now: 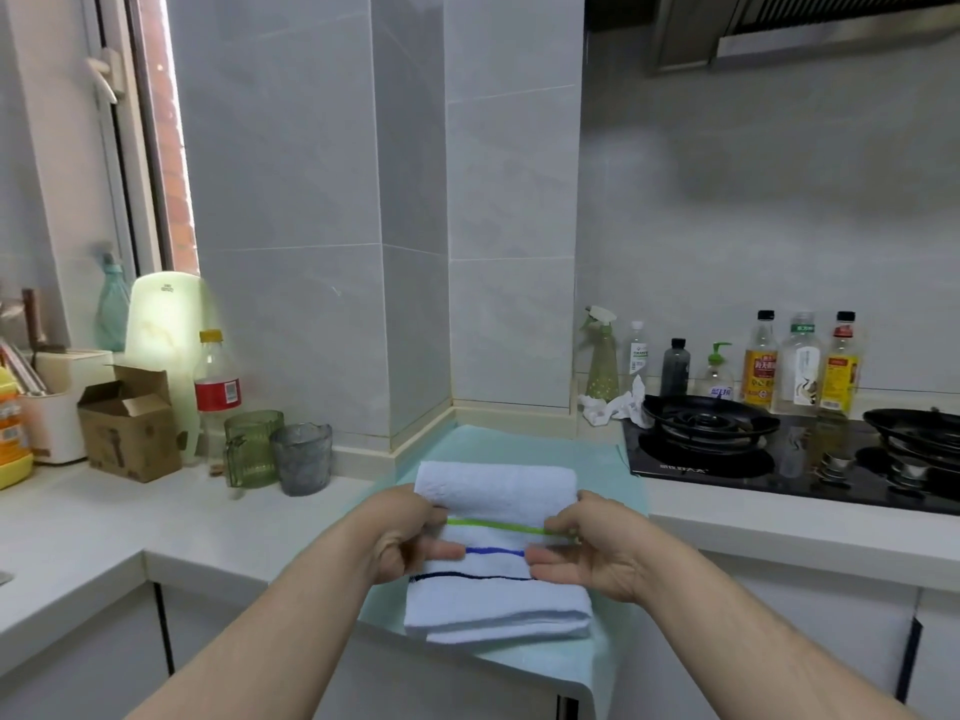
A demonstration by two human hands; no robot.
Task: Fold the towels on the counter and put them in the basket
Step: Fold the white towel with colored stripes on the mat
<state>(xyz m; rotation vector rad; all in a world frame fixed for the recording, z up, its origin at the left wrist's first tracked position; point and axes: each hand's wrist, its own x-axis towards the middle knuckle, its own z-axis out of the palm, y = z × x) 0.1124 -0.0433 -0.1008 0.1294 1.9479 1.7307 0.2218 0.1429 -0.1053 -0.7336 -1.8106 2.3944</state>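
Observation:
A white towel point(498, 600) with a green, a blue and a dark stripe lies folded on a pale teal cloth point(524, 444) spread over the counter corner. My left hand point(410, 543) pinches the towel's left side at the stripes. My right hand point(587, 548) pinches its right side at the same height. Both hands hold an upper layer of the towel, folded across its middle. No basket is in view.
Left of the cloth stand a green glass mug point(252, 449), a grey glass point(302, 458), a red-labelled bottle point(217, 387) and a cardboard box point(130, 423). A black gas hob point(779, 449) lies on the right, with bottles point(800, 363) behind it and a crumpled white rag point(613, 405).

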